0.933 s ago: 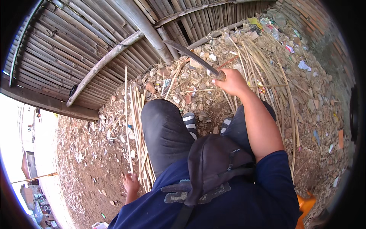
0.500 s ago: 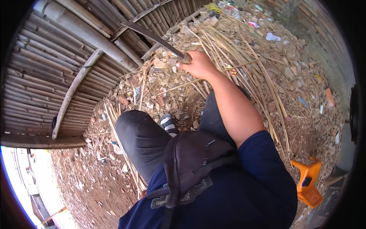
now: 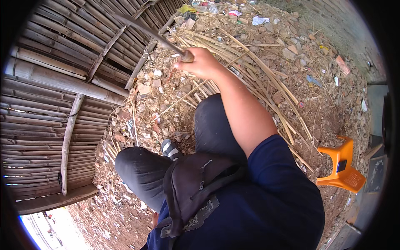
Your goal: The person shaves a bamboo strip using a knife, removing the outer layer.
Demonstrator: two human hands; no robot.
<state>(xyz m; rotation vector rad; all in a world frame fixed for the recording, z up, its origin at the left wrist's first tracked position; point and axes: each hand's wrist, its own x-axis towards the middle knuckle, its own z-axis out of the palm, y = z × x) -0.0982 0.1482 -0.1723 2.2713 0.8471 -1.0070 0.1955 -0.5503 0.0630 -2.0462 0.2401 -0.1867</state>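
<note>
i am seeing the bamboo fence (image 3: 54, 108) taking up the whole left side, its slats and cross poles lying close together, and its edge is running diagonally from the lower left up toward the top centre, so there is little open room on that side. just right of it a strip of rubble and dry leaves (image 3: 146, 112) is lying along the fence edge. my left hand is mostly hidden low down behind my knee, near the bottom edge, and i cannot tell whether it is spread or closed. a black bag (image 3: 191, 183) is hanging against my chest, its flap shut, so i cannot tell what is in it. my right hand (image 3: 200, 63) is reaching forward, fingers wrapped tight around the handle end of a long dark blade (image 3: 146, 28), which is slanting up and to the left over the fence edge. right of the hand a heap of split bamboo strips (image 3: 258, 71) is spreading across the ground. further right the dirt is opening out, littered with scraps, and an orange plastic stool (image 3: 342, 166) is standing near the right edge.
</note>
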